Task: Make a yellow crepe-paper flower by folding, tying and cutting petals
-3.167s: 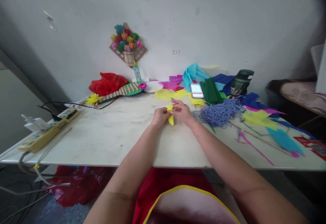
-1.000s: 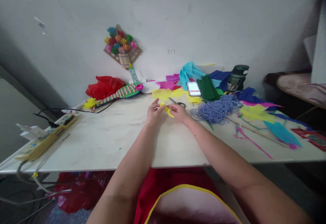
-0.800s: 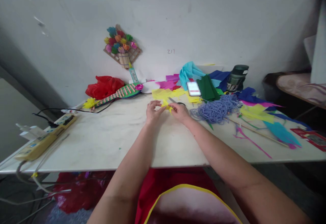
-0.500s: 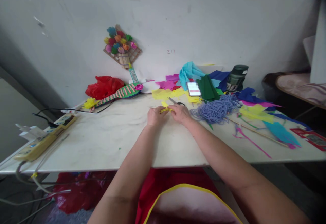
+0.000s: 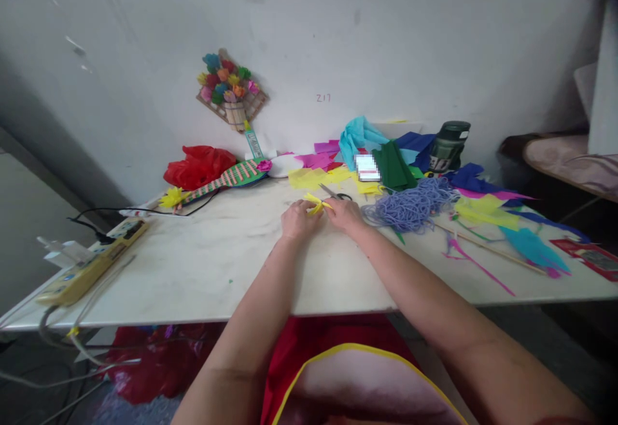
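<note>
Two hands (image 5: 297, 220) pinch yellow paper (image 5: 315, 207) at a smudged white table (image 5: 193, 270) against a grey wall (image 5: 410, 38).

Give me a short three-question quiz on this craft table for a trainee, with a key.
1. What colour is the paper held between the left hand and the right hand?
2. True or false: the scissors lie on the table, just beyond the right hand.
3. Which lies to the right of the scissors in the picture?
A) power strip
B) tangled yarn
C) red plastic bag

Key: 1. Yellow; 2. True; 3. B
</note>
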Demonstrator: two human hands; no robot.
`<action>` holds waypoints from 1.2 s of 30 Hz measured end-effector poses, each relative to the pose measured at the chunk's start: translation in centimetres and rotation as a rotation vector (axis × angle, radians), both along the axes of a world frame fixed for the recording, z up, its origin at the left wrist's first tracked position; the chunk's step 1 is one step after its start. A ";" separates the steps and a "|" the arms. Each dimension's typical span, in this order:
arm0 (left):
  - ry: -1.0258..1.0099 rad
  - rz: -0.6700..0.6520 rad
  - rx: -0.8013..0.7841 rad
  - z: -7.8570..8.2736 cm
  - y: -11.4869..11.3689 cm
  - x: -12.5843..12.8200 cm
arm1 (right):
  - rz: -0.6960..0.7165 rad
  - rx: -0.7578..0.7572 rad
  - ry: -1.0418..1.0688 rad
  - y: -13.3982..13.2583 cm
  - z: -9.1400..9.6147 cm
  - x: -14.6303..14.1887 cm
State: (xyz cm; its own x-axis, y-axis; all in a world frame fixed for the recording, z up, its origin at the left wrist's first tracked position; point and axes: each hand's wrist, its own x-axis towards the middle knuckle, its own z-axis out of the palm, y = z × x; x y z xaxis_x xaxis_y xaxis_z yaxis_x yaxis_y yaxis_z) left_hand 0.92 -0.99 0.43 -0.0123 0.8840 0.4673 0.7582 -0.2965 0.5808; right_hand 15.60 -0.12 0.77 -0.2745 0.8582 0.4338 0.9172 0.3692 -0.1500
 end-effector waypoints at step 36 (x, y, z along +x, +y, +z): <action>0.444 0.129 -0.173 0.8 -0.4 0.1 | 0.231 -0.044 0.547 0.8 -0.8 0.2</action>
